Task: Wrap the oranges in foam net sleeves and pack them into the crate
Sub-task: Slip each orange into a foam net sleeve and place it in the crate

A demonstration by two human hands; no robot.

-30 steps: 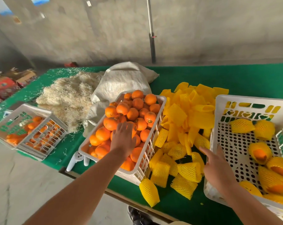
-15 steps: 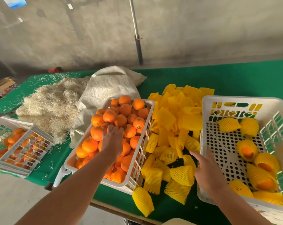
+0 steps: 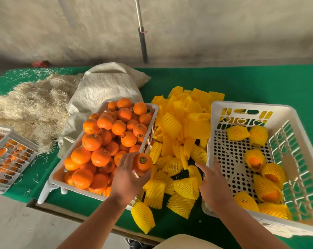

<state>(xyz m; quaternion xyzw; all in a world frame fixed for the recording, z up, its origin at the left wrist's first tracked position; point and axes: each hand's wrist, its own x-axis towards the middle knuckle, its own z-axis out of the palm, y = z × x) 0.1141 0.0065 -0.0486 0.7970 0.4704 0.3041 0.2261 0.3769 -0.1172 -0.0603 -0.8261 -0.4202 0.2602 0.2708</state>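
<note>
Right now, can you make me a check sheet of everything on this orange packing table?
Surface: table with green cover, straw bits scattered at its left end.
Job's things: white basket heaped with bare oranges; pile of yellow foam net sleeves beside it; white crate on the right holding several sleeved oranges.
Clutter: straw heap, woven sack, another white crate with oranges at far left.
Hands: left hand grips an orange; right hand open, reaching over the sleeves.
Cables: nothing seen.
Surroundings: concrete wall, a pole against it.
</note>
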